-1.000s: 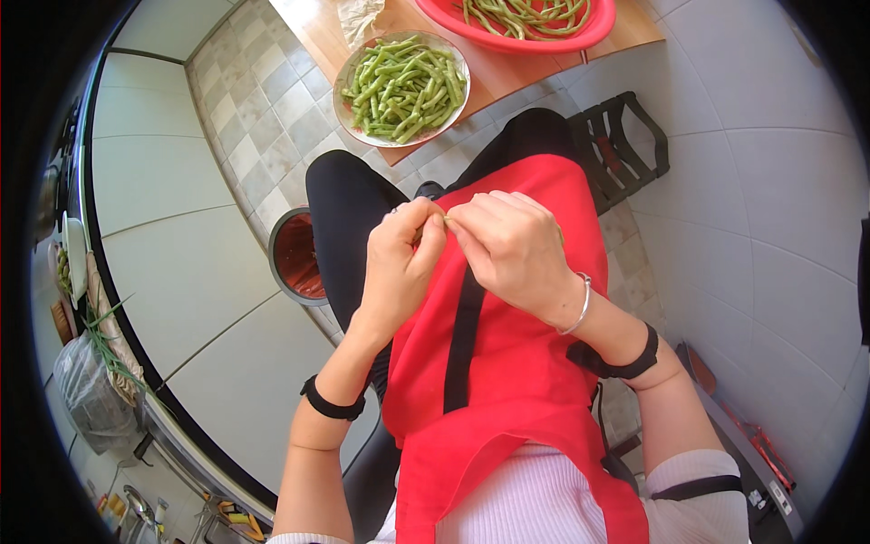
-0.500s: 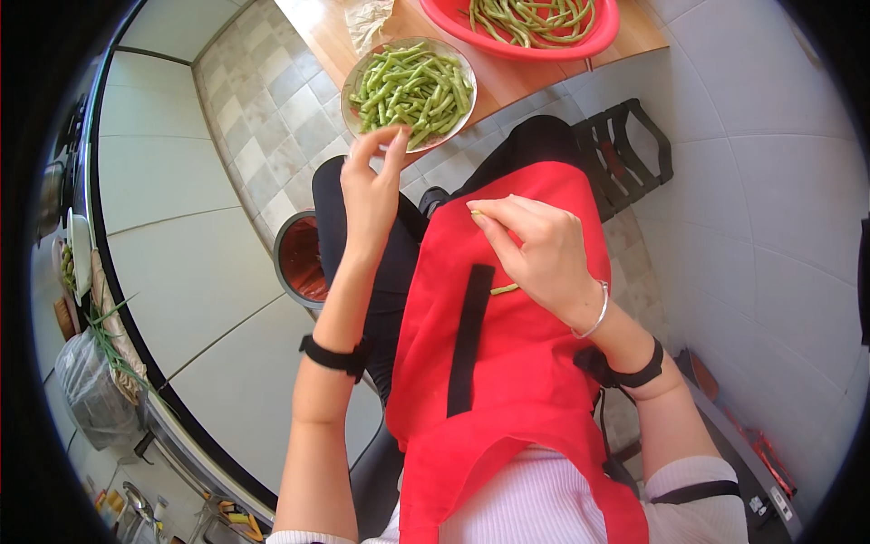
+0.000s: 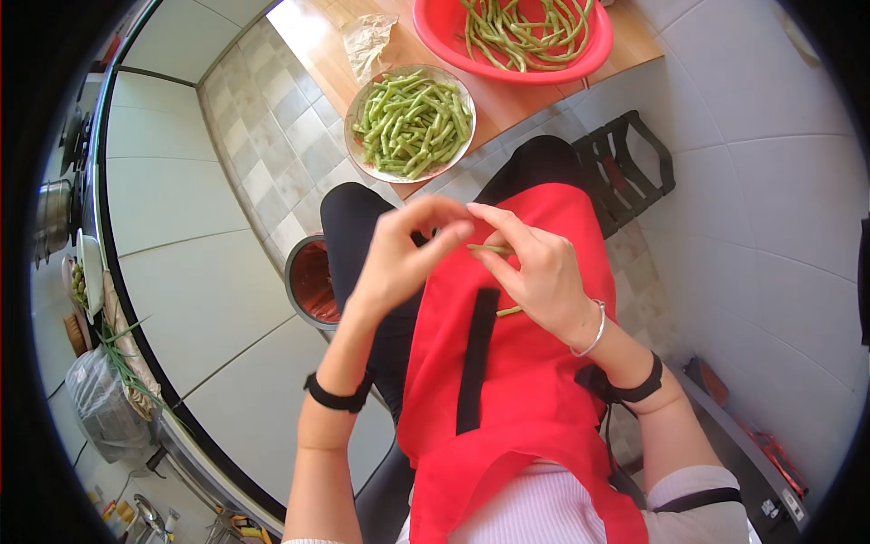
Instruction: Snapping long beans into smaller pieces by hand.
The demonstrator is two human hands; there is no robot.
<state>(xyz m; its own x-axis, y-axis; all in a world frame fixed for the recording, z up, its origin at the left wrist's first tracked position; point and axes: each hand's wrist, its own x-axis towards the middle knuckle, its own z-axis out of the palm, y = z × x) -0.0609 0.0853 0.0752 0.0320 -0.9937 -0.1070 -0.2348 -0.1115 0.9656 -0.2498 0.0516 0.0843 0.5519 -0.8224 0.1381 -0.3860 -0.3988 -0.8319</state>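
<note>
My right hand is closed on a green bean, its tip poking out between thumb and fingers. Below that hand a short length of bean shows against the red apron; whether it is the same bean's other end is hidden. My left hand, slightly blurred, has thumb and fingers apart near the right fingertips, with nothing visible in them. Just beyond the hands, a white plate heaped with short green bean pieces rests at the table's near corner.
A red basin with long beans stands on the wooden table, beside crumpled paper. A bin is on the floor left of my knee. A dark slatted chair stands right, by the tiled wall.
My left hand has come back from the plate's near edge toward the right hand. More of the bean now shows at my right fingertips. The whole view has shifted slightly.
</note>
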